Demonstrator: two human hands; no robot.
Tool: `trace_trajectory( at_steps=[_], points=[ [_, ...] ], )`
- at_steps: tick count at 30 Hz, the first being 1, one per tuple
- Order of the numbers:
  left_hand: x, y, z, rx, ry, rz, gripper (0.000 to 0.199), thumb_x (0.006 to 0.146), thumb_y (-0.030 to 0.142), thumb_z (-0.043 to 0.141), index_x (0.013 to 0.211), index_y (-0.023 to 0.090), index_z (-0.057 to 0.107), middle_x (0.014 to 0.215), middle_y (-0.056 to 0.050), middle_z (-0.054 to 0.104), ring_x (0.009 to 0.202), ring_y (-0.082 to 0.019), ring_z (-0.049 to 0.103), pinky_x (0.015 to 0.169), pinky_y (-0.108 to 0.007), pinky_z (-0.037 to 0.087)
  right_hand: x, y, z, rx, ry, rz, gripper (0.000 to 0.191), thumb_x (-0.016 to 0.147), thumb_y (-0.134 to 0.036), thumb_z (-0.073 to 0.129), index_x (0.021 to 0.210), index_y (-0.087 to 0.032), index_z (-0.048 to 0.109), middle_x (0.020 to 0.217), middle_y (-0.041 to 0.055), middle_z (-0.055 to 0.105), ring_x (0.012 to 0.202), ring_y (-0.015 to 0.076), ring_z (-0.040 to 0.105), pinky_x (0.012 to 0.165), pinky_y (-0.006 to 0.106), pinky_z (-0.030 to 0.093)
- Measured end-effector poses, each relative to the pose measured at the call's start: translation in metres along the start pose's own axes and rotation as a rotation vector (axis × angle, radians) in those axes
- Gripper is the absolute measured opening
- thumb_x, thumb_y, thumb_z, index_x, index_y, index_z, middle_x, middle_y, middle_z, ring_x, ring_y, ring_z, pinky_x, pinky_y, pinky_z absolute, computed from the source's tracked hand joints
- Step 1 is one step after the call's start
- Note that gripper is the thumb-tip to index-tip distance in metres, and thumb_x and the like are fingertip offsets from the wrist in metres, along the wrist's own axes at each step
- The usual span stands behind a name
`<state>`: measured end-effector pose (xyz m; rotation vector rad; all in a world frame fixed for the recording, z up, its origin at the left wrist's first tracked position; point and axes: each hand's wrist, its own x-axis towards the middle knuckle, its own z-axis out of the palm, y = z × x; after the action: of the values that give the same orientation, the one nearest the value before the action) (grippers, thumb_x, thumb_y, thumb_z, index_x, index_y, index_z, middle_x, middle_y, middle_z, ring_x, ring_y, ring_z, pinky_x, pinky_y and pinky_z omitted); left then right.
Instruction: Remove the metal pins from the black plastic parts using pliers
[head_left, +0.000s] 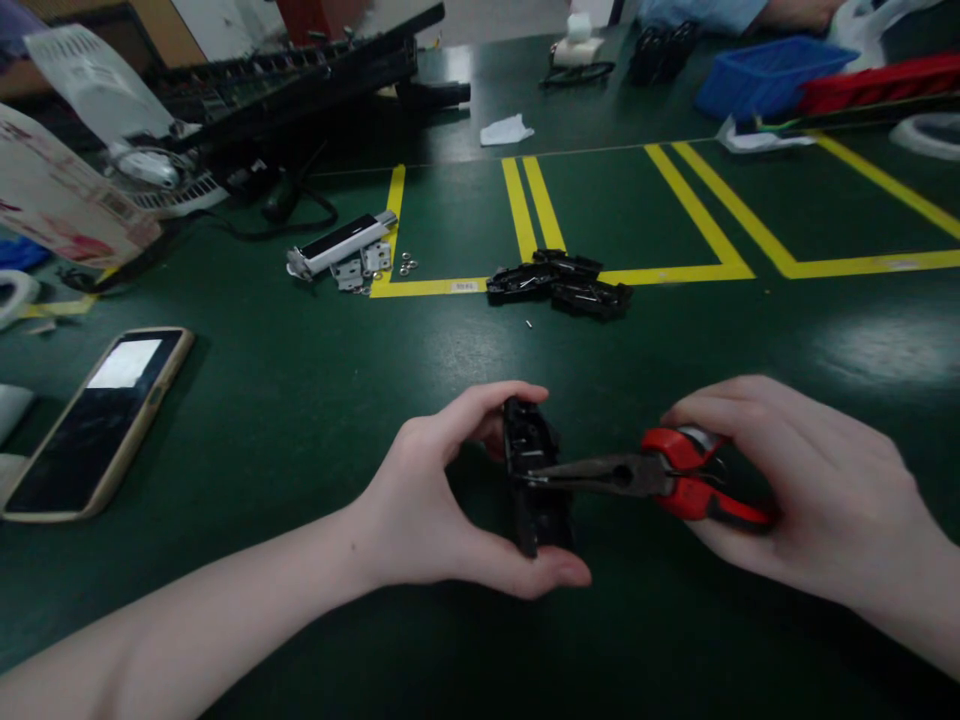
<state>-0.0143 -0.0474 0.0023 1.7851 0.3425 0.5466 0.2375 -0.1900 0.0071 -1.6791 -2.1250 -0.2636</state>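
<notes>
Between the thumb and fingers of my left hand [442,510] is a small black plastic part [536,520], held on edge above the green table. My right hand [817,490] grips red-handled needle-nose pliers [622,474]. The pliers' tips reach into the open face of the black part; whether they pinch anything there is too small to tell. Beyond my hands several similar black plastic parts [562,282] lie in a loose pile on the yellow tape. A tiny metal pin [529,324] lies just in front of that pile.
On the left are a phone [101,420] and a white-and-black metal piece [341,247] beside small brackets [364,264] and rings [406,264]. Yellow tape [667,275] marks the green table [300,380]. Toward the back stand a blue basket [772,75] and a person's arm [795,14].
</notes>
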Motion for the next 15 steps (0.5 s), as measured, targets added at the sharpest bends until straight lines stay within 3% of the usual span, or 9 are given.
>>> trace_trajectory(
  at_steps=[6, 15],
  points=[
    [0.0007, -0.0007, -0.0002, -0.016, -0.009, -0.026, 0.082, 0.069, 0.042, 0.097, 0.139, 0.024, 0.057, 0.111, -0.005, 0.076, 0.101, -0.027, 0.075, 0.087, -0.036, 0.064, -0.0012, -0.0012, 0.0014, 0.011, 0.020, 0.019, 0.021, 0.092, -0.028, 0.052, 0.112, -0.022, 0.056, 0.099, 0.0105, 0.067, 0.084, 0.0256, 0.065, 0.069, 0.040, 0.053],
    [-0.0025, -0.0024, 0.0058, 0.115, 0.070, 0.077, 0.078, 0.081, 0.030, 0.090, 0.144, 0.031, 0.045, 0.122, -0.001, 0.069, 0.108, -0.021, 0.071, 0.093, -0.030, 0.063, 0.0035, -0.0036, 0.0051, 0.258, -0.078, 0.111, 0.022, 0.093, -0.036, 0.055, 0.112, -0.024, 0.054, 0.094, 0.0044, 0.064, 0.076, 0.0198, 0.065, 0.063, 0.034, 0.052]
  ],
)
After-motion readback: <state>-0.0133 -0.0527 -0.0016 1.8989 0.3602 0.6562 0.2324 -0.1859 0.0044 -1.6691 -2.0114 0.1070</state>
